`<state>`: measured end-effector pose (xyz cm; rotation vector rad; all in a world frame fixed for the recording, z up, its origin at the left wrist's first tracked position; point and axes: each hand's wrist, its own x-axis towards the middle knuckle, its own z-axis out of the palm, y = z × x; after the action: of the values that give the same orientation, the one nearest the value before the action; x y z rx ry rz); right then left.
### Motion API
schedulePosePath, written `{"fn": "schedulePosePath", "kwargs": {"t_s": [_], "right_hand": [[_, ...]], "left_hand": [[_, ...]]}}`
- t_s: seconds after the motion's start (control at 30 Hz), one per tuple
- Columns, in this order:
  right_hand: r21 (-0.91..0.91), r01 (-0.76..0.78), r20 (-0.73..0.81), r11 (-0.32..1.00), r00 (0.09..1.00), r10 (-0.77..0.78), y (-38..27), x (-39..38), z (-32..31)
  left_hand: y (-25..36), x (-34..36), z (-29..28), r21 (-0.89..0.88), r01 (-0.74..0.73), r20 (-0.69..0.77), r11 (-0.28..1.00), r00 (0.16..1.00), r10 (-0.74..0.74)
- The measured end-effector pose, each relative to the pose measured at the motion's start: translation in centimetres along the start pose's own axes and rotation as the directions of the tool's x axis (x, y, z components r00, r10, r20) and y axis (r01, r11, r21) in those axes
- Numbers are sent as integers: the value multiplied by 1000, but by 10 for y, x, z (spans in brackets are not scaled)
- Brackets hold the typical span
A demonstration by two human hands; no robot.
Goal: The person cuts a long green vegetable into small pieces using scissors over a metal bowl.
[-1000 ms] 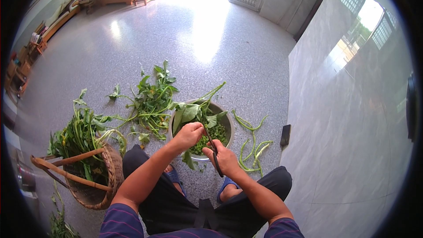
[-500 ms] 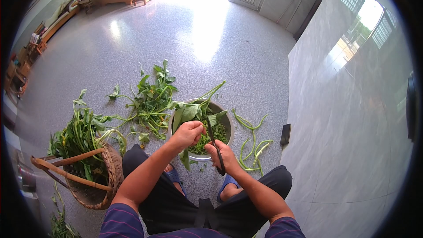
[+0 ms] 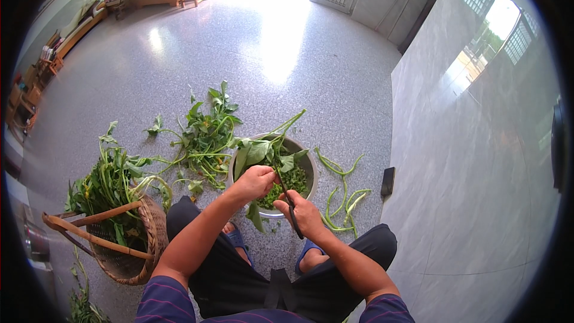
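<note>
A round metal basin [image 3: 313,174] stands on the floor between my feet, with chopped greens [image 3: 294,183] inside. Over its near left part, my left hand [image 3: 256,183] is closed on a bunch of leafy green stems [image 3: 259,152]; their leaves and stalks spread across the far side of the basin. My right hand [image 3: 304,214] grips dark scissors [image 3: 284,188], whose blades point up and away beside my left fingertips. Whether a stem lies between the blades is too small to tell. One large leaf [image 3: 255,218] hangs over the near rim.
A wicker basket [image 3: 156,236] full of greens stands by my left knee. Loose leafy stems [image 3: 206,134] lie beyond it, and bare stalks [image 3: 344,202] lie right of the basin. A small black object [image 3: 388,182] rests near the grey wall [image 3: 472,161].
The scissors' blades have shifted slightly left, closer to my left fingertips, and their handles look closer together. My left hand and the bunch have barely moved.
</note>
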<state>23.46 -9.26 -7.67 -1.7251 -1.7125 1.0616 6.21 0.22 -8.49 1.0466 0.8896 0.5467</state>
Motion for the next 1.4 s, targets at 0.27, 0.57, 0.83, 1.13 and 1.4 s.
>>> {"fn": "schedulePosePath", "kwargs": {"t_s": [0.27,0.57,0.83,1.13,1.4], "right_hand": [[202,-45,32,978,999,39,3,3,3],[8,-8,6,1000,1000,8,-5,-2,-3],[-124,-15,8,992,1000,16,-10,-3,-8],[144,23,-55,989,998,-16,4,5,-2],[-143,2,-1,990,1000,-2,-12,-3,-9]], "left_hand": [[4,-1,0,-34,-1,-14,999,1000,0],[1,-1,-1,102,-40,-16,994,999,41],[5,-7,4,340,-114,-61,933,988,143],[0,-1,-1,28,-40,-61,999,997,42],[-1,-1,-3,198,-36,-51,980,998,47]]}}
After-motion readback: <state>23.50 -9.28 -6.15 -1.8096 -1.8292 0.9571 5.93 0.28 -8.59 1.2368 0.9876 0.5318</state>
